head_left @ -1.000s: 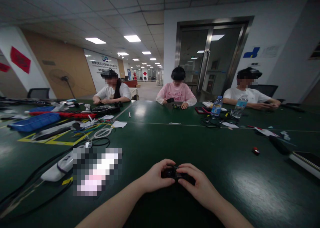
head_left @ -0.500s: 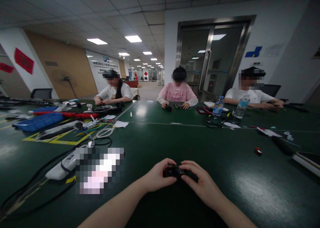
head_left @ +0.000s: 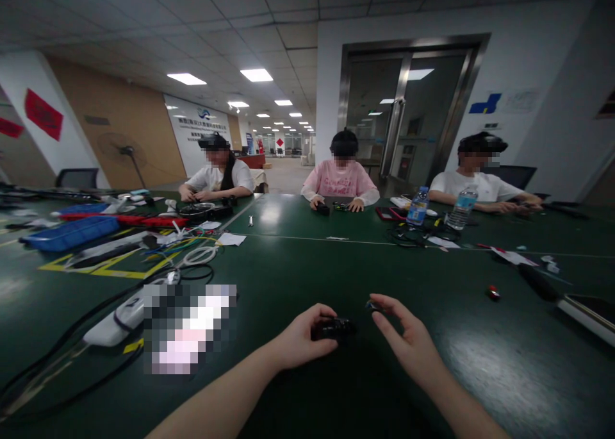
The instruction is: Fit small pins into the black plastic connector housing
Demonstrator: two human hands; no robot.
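Observation:
My left hand [head_left: 307, 338] is closed round one end of a black glossy object [head_left: 339, 327], just above or on the dark green table [head_left: 288, 266]. To its right, apart from it, my right hand [head_left: 406, 336] pinches a small dark piece [head_left: 372, 306] between thumb and fingertips. A gap of table shows between the black object and the small piece. What the black object is cannot be made out.
Left lie a blurred-out bright device [head_left: 192, 330], a white power strip [head_left: 115, 317], cables and a blue tray [head_left: 72, 232]. Right are a small red item [head_left: 492, 293], a white-edged device [head_left: 589, 314] and two bottles [head_left: 462, 208]. Three people sit across the table.
My right hand has moved away from the black object to the right, with a small dark piece in its fingertips. My left hand keeps its hold in nearly the same place.

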